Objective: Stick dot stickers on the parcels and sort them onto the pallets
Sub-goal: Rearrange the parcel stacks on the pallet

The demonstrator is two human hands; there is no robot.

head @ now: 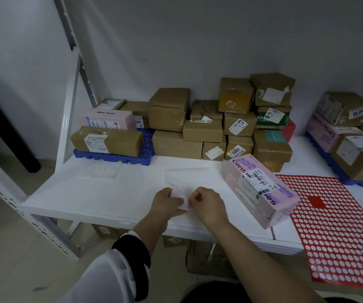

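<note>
At the front edge of the white shelf (110, 193), a small white sheet (181, 199) is pinched between left hand (167, 204) and right hand (209, 204), apparently for peeling a sticker; the pink parcel (261, 189) is laid just beside, awaiting it.

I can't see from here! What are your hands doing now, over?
Left hand and right hand both pinching a small white sheet. Pink parcel waiting beside the red sticker sheet. Nothing blocking.
</note>
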